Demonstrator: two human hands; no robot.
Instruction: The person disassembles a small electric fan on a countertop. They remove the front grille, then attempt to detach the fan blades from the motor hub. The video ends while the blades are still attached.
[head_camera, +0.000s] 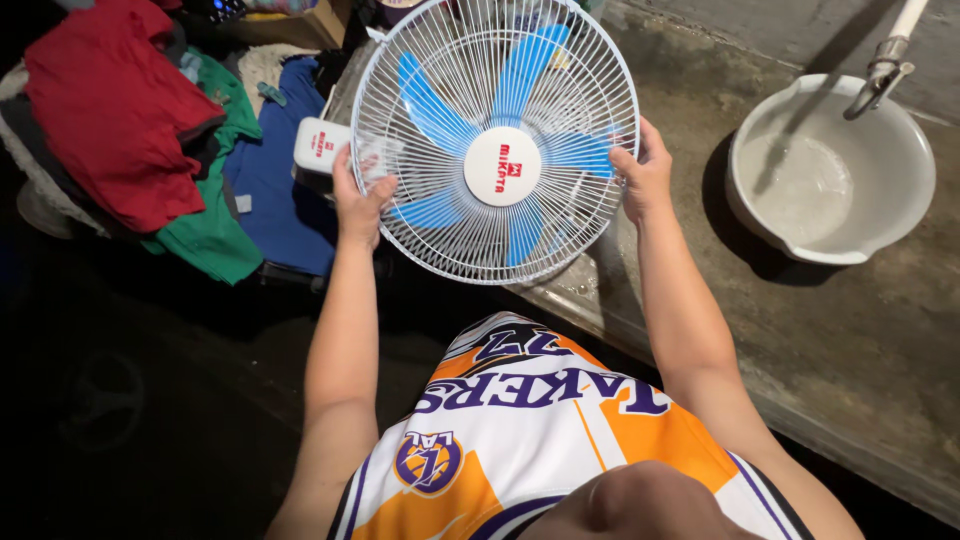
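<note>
Over concrete ledge (860, 340), left hand (358, 200) and right hand (645, 175) clasp fan guard (495, 140) at opposite rims

Top of the fan guard (497, 140) runs off the frame. My left fingertips (372, 165) sit behind the wires, so they're hard to make out. The tap (880, 75) is cut off above, and the clothes pile (150, 130) fades into dark.
</note>
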